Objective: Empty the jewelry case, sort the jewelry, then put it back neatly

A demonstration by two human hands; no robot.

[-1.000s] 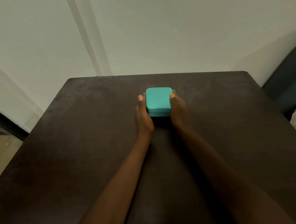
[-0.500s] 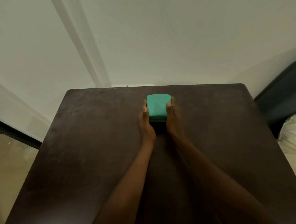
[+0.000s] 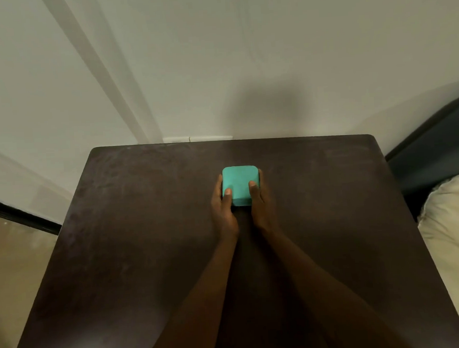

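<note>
Teal jewelry case (image 3: pixel 240 185) closed on table (image 3: pixel 146 232), gripped between both hands (image 3: pixel 243 213), thumbs on lid

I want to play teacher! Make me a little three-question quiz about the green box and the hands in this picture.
1. True or false: the teal jewelry case is open.
2. Where do both thumbs rest? A) on the case's lid B) flat on the table C) in the air
3. Fill in: the left hand and right hand hold the case from its two ____.

Key
1. False: the lid is shut and no jewelry shows.
2. A
3. sides
</note>
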